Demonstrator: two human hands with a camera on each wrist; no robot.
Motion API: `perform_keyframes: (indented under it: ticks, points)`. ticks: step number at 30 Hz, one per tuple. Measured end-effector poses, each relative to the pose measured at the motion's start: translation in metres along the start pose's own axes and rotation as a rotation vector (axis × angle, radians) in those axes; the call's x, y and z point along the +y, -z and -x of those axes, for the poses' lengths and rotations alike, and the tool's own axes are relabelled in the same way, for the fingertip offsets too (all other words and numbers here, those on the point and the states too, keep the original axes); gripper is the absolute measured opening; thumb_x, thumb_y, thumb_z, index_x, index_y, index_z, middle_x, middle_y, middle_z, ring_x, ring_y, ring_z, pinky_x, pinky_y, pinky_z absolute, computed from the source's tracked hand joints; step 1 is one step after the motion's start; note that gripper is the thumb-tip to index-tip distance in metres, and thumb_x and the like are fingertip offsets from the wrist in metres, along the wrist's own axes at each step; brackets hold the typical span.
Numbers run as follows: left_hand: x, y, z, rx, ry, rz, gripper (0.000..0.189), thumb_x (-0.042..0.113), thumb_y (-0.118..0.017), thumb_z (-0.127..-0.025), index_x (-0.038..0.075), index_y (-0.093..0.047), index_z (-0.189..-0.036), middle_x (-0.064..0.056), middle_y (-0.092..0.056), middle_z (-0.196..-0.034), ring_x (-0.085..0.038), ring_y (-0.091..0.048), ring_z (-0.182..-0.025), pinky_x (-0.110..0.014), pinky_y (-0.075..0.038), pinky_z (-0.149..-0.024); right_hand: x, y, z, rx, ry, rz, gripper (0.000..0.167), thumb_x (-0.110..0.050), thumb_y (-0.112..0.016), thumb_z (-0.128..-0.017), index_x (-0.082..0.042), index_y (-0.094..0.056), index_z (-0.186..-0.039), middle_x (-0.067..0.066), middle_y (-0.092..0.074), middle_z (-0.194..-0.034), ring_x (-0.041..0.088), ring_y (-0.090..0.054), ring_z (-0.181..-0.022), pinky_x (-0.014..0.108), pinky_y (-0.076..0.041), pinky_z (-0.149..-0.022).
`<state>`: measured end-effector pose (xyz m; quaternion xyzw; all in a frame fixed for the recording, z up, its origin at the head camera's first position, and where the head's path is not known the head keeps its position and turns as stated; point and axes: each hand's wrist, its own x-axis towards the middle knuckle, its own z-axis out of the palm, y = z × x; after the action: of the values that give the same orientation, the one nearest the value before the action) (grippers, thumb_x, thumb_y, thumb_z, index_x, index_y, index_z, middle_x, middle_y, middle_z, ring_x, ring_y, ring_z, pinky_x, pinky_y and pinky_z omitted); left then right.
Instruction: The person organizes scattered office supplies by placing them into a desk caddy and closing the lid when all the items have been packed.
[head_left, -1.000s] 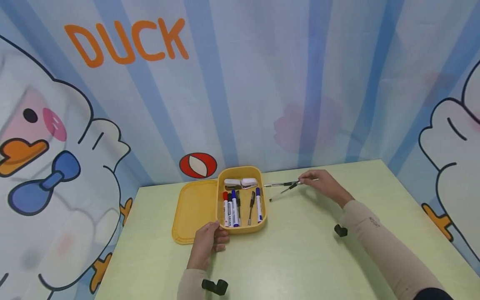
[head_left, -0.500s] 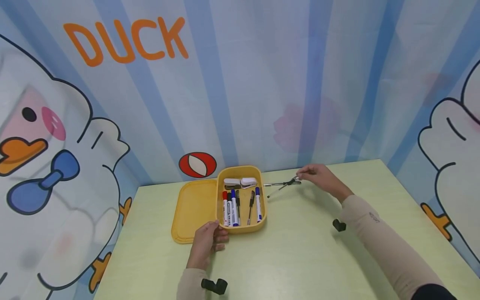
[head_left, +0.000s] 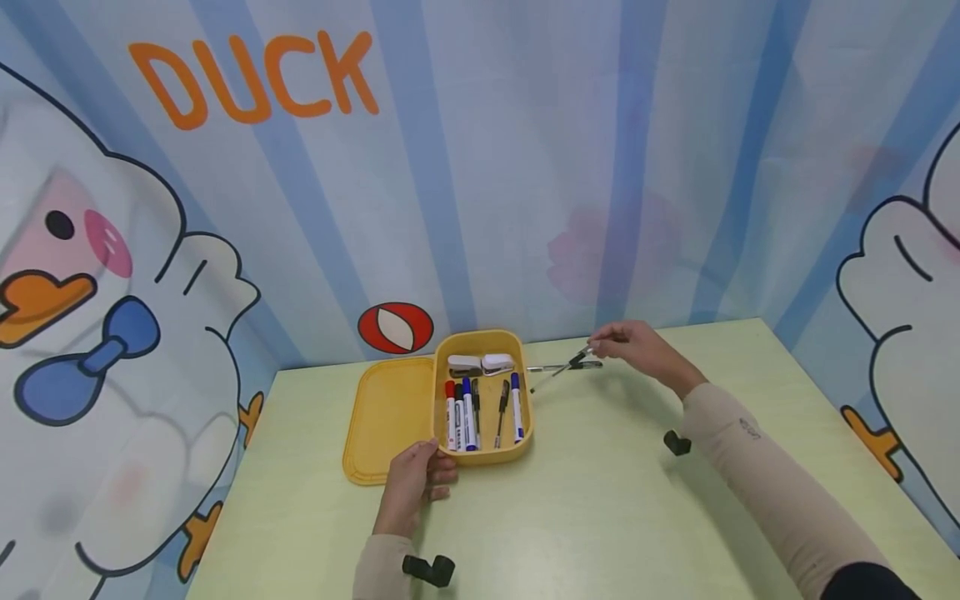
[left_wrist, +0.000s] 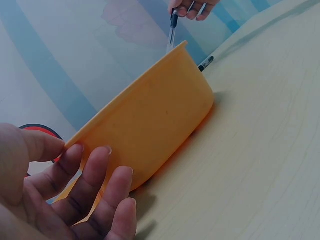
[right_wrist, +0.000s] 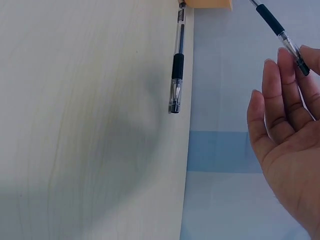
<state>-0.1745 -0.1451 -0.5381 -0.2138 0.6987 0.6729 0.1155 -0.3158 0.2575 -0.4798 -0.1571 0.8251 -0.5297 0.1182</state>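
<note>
My right hand (head_left: 637, 352) pinches the capped end of a clear gel pen (right_wrist: 272, 22) with a black grip between thumb and fingers. The pen slants down to the left in the air, past the box's right side. A second gel pen (right_wrist: 177, 67) lies on the table below that hand, beside the box. With thumb and index finger my left hand (left_wrist: 85, 185) grips the rim of the yellow plastic box (left_wrist: 145, 115) at its near left corner. Inside the box are several markers (head_left: 469, 417), black pens (head_left: 502, 412) and two white staplers (head_left: 482, 365).
The yellow lid (head_left: 386, 425) lies flat on the table against the box's left side. Behind the table (head_left: 600, 500) hangs a printed curtain (head_left: 517, 167), close to its back edge.
My right hand has lifted the gel pen off the second pen and shifted slightly up and left with it. The left hand stays at the box corner.
</note>
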Motion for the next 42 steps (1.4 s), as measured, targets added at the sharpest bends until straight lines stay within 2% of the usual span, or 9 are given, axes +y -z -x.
perform_keyframes:
  ticks: [5,12,23,30,35,42]
  points:
    - [-0.001,0.0,-0.002,0.002,-0.004,0.004,0.035,0.035,-0.048,-0.107,0.005,-0.067,-0.11,-0.008,-0.074,-0.097,-0.019,-0.071,-0.082,-0.032,-0.056,-0.067,-0.007,-0.001,-0.003,-0.006,0.001,0.0,0.037,-0.04,-0.061,-0.102,-0.012,-0.066,-0.125,0.016,-0.068,-0.123,0.03,-0.064,-0.114,0.055,-0.045,-0.105]
    - [0.0,0.001,-0.001,-0.007,-0.013,0.001,0.037,0.037,-0.049,-0.107,0.005,-0.067,-0.111,-0.008,-0.074,-0.098,-0.019,-0.07,-0.083,-0.032,-0.056,-0.067,-0.013,0.0,-0.007,-0.016,0.01,-0.008,0.034,-0.036,-0.058,-0.104,-0.01,-0.066,-0.124,0.014,-0.068,-0.121,0.033,-0.063,-0.118,0.058,-0.042,-0.107]
    - [0.0,0.001,-0.002,-0.007,-0.018,0.005,0.035,0.036,-0.049,-0.107,0.006,-0.067,-0.11,-0.009,-0.074,-0.099,-0.02,-0.071,-0.084,-0.031,-0.056,-0.068,-0.029,0.007,-0.011,-0.045,0.069,-0.005,0.037,-0.034,-0.057,-0.105,-0.004,-0.065,-0.124,0.016,-0.068,-0.12,0.025,-0.066,-0.111,0.054,-0.043,-0.107]
    - [0.0,0.002,-0.002,-0.009,-0.015,0.004,0.035,0.036,-0.049,-0.107,0.006,-0.067,-0.11,-0.008,-0.074,-0.099,-0.02,-0.071,-0.084,-0.031,-0.056,-0.069,-0.035,-0.001,-0.019,-0.085,0.066,-0.01,0.032,-0.033,-0.059,-0.104,-0.008,-0.066,-0.122,0.017,-0.069,-0.119,0.03,-0.068,-0.107,0.047,-0.052,-0.098]
    - [0.0,0.002,0.0,-0.016,-0.016,0.007,0.036,0.036,-0.049,-0.107,0.005,-0.067,-0.111,-0.009,-0.074,-0.1,-0.02,-0.071,-0.084,-0.031,-0.056,-0.068,-0.041,-0.011,-0.025,-0.107,0.059,-0.003,0.034,-0.037,-0.061,-0.102,-0.01,-0.067,-0.121,0.012,-0.07,-0.119,0.028,-0.069,-0.107,0.046,-0.053,-0.097]
    - [0.0,0.002,0.002,-0.023,-0.019,0.005,0.037,0.037,-0.049,-0.107,0.005,-0.067,-0.111,-0.008,-0.074,-0.099,-0.02,-0.071,-0.084,-0.032,-0.056,-0.068,-0.05,-0.022,-0.032,-0.17,0.096,-0.023,0.032,-0.035,-0.062,-0.102,-0.009,-0.068,-0.12,0.015,-0.069,-0.116,0.032,-0.068,-0.107,0.047,-0.054,-0.097]
